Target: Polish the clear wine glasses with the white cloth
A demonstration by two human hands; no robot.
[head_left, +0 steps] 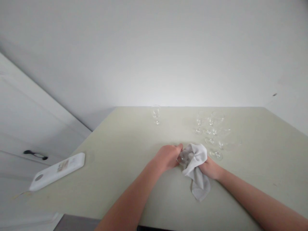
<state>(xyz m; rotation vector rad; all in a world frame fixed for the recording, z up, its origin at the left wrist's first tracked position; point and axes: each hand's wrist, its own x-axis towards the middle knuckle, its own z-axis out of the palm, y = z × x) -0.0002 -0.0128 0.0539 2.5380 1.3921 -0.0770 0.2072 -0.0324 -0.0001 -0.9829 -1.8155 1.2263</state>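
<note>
Near the middle of the table, my left hand (170,156) grips a clear glass (182,158), which lies tilted on its side between my hands. A light grey cloth (196,155) covers the far part of that glass and hangs down below it. My right hand (209,167) is closed on the cloth, its fingers mostly hidden under the folds. Just beyond my right hand stand several clear stemmed glasses (211,130) close together. A single stemmed glass (156,113) stands apart at the back, left of the group.
A white cutting-board-shaped object (59,170) with a round dark spot and a label lies at the table's left edge. Left of the table (115,154) is a white cabinet with a black handle (35,155). A pale wall (183,57) borders the back.
</note>
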